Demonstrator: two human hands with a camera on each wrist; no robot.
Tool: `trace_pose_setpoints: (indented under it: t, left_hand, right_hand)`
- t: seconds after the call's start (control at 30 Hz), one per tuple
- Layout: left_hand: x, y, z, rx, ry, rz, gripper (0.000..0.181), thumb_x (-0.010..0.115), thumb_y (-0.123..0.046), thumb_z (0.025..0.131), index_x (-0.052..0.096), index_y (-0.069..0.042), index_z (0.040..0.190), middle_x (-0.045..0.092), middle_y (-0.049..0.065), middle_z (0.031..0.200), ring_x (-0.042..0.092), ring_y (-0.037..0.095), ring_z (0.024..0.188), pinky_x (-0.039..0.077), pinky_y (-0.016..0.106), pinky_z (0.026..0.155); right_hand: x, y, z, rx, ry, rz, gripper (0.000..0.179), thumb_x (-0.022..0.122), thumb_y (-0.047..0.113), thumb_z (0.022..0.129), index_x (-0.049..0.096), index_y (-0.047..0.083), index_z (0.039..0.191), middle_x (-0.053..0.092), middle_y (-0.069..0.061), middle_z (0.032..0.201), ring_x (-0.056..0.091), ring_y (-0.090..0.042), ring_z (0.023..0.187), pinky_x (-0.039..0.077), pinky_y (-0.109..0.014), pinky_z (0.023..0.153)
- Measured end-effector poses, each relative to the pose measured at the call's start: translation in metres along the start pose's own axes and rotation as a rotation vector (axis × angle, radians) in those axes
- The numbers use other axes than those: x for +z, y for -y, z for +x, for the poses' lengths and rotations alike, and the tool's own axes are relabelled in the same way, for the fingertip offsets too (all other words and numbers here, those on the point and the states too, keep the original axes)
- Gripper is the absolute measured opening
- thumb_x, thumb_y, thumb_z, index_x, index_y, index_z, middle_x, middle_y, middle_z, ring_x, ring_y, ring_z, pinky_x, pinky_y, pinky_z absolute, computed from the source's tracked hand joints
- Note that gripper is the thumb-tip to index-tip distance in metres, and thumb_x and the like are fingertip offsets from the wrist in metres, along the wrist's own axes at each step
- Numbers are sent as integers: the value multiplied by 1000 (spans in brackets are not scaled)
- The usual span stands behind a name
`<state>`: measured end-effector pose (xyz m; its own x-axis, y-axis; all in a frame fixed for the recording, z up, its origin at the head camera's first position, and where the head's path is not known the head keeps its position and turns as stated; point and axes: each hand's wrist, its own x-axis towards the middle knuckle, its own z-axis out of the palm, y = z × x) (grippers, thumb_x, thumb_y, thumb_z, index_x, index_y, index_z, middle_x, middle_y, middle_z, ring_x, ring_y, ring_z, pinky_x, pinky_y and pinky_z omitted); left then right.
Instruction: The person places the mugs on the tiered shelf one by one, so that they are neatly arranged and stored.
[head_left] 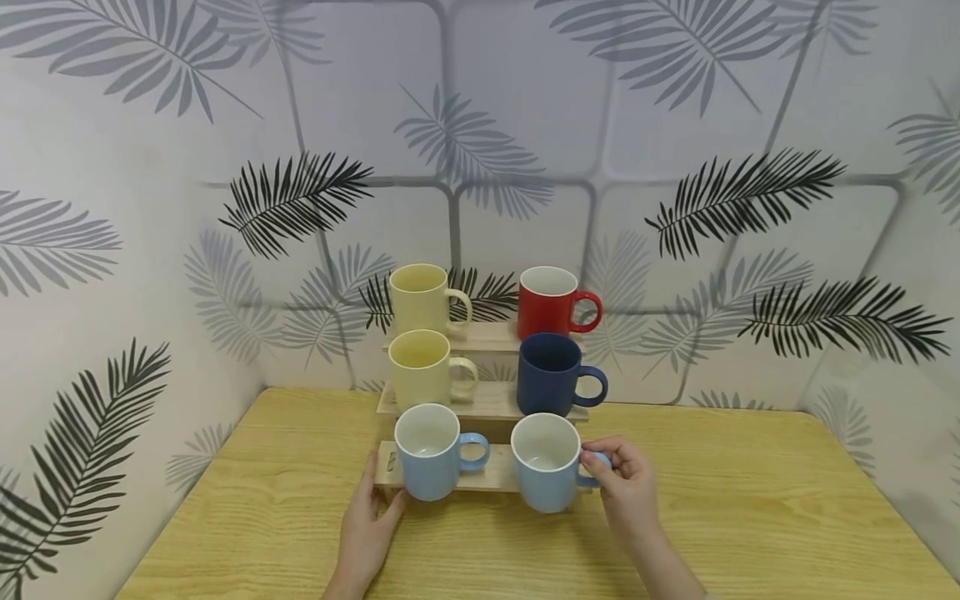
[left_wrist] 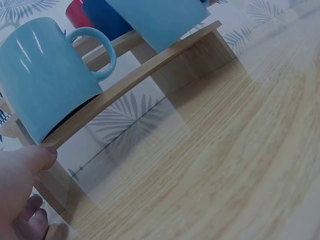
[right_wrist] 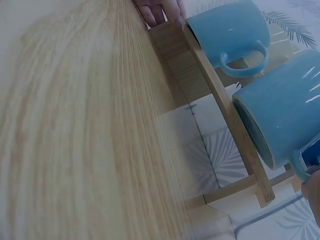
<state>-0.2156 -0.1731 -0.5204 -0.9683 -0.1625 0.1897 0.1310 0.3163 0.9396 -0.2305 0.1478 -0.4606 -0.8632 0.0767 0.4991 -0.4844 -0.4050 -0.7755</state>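
A three-tier wooden rack (head_left: 498,468) stands on the table with two mugs on each tier. My left hand (head_left: 366,527) grips the left end of its lowest tier, thumb at the front edge in the left wrist view. On that tier, beside this hand, sits a light blue mug (head_left: 427,467). A second light blue mug (head_left: 547,479) is at the tier's right end, its base out over the front edge in the right wrist view (right_wrist: 280,112). My right hand (head_left: 628,487) pinches its handle between thumb and fingers.
The middle tier bears a pale yellow mug (head_left: 420,379) and a dark blue mug (head_left: 549,387). On the top tier are another pale yellow mug (head_left: 418,304) and a red mug (head_left: 546,308). A leaf-patterned wall (head_left: 517,100) rises close behind the wooden table (head_left: 750,500).
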Motion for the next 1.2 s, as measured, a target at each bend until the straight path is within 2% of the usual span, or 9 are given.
trace_pose_setpoints:
  t: [0.3, 0.5, 0.63, 0.83, 1.03, 1.17, 1.2]
  left_hand:
    - [0, 0, 1, 5, -4, 3, 78, 66, -16, 92, 17, 2, 151, 20, 30, 151, 29, 41, 134, 30, 40, 108]
    - [0, 0, 0, 3, -11, 16, 77, 66, -15, 92, 19, 2, 150, 22, 31, 150, 31, 42, 133, 30, 41, 108]
    - [-1, -1, 0, 1, -6, 4, 77, 65, -15, 92, 18, 2, 151, 21, 31, 150, 30, 42, 133, 29, 41, 108]
    - [-1, 0, 0, 0, 0, -4, 77, 65, -14, 92, 17, 1, 151, 21, 31, 150, 30, 42, 133, 29, 41, 109]
    - [-2, 0, 0, 9, 2, -2, 78, 65, -15, 92, 17, 2, 151, 21, 30, 150, 31, 41, 133, 29, 41, 108]
    - [-3, -1, 0, 4, 7, -16, 78, 65, -15, 92, 16, 2, 151, 21, 29, 151, 29, 40, 134, 29, 41, 109]
    - [-3, -1, -1, 3, 8, -21, 78, 65, -15, 92, 16, 2, 151, 20, 28, 151, 29, 41, 134, 29, 41, 109]
  right_hand:
    - [-1, -8, 0, 23, -46, 21, 25, 53, -19, 87, 66, 3, 88, 65, -2, 80, 58, -6, 72, 48, -12, 61]
    - [-3, -11, 0, -10, -55, 40, 25, 52, -19, 87, 66, 1, 88, 61, 0, 75, 53, -5, 68, 44, -12, 57]
    - [-4, -12, -1, -15, -60, 28, 22, 53, -18, 88, 65, 1, 88, 61, 0, 76, 53, -6, 70, 46, -13, 60]
    - [-3, -12, -2, -8, -82, -36, 19, 54, -16, 88, 64, 0, 89, 62, 0, 77, 54, -6, 71, 47, -14, 62]
    - [-2, -10, -1, 34, -105, -103, 10, 56, -12, 90, 61, -3, 90, 62, 0, 80, 54, -7, 74, 48, -15, 65]
    - [-3, -8, 0, 81, -113, -197, 2, 58, -8, 91, 58, -8, 93, 61, 1, 82, 53, -7, 77, 47, -16, 67]
    - [-4, -8, 0, 94, -107, -225, 5, 58, -7, 91, 57, -10, 94, 61, 2, 82, 53, -7, 77, 47, -16, 67]
